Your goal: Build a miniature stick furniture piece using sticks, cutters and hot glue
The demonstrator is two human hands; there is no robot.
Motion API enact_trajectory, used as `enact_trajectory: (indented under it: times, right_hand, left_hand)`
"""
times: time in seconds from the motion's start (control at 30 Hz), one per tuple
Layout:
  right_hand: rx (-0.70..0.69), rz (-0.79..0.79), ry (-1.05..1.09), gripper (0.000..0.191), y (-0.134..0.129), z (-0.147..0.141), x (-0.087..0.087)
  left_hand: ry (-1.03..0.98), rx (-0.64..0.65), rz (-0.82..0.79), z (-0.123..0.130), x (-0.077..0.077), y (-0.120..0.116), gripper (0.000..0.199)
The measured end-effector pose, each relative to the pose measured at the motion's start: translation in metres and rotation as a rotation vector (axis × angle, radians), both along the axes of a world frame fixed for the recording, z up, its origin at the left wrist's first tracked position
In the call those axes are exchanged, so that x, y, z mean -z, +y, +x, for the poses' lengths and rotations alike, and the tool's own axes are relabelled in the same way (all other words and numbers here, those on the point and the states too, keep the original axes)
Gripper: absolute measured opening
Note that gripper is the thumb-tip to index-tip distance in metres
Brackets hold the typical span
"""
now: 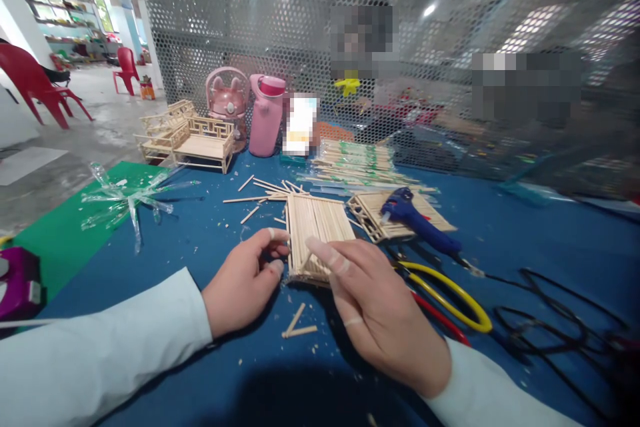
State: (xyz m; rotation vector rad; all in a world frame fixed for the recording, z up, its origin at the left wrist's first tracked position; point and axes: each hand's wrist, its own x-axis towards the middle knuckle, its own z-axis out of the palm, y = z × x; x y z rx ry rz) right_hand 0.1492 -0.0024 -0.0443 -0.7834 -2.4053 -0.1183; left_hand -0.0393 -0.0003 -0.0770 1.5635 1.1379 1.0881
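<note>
A small panel of wooden sticks [320, 217], laid side by side, rests on the blue table in front of me. At its left edge is my left hand [250, 280], with curled fingers and thumb gripping the side. My right hand [377, 310] reaches over the panel's near right part. A short wooden stick [306, 259] shows at its index fingertip, pinched against fingers that are partly hidden. White tape wraps some fingers on both hands. Two short stick offcuts [300, 329] lie on the table between my forearms.
To the right, a blue glue gun [420, 220] lies on another stick panel [367, 213], near pliers [450, 293] and a black cord [540, 327]. Behind are loose sticks [270, 193], bagged sticks [355, 160], a pink bottle [266, 117], miniature stick furniture [200, 140] and a mesh screen [240, 20].
</note>
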Motion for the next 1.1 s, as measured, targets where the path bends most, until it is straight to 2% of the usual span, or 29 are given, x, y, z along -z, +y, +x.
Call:
enact_trajectory:
  times: [0.37,0.63,0.87,1.1]
  right_hand:
    - [-0.003,0.005,0.002,0.068,0.0027,-0.0030,0.0023]
    - [-0.009,0.068,0.012,0.065,0.0066,-0.0074,0.0061]
    - [-0.034,0.088,0.029,0.065,0.0085,-0.0077,0.0084]
    - [-0.031,0.070,0.030,0.067,0.0086,-0.0061,0.0093]
  left_hand:
    - [-0.019,0.006,0.053,-0.0017,0.0038,0.0030,0.034]
    - [-0.016,0.019,0.111,-0.0041,0.0037,0.0075,0.030]
    - [0.027,-0.003,0.159,-0.0044,0.0030,0.0079,0.026]
    - [0.105,-0.080,0.258,-0.0063,0.0027,0.0061,0.028]
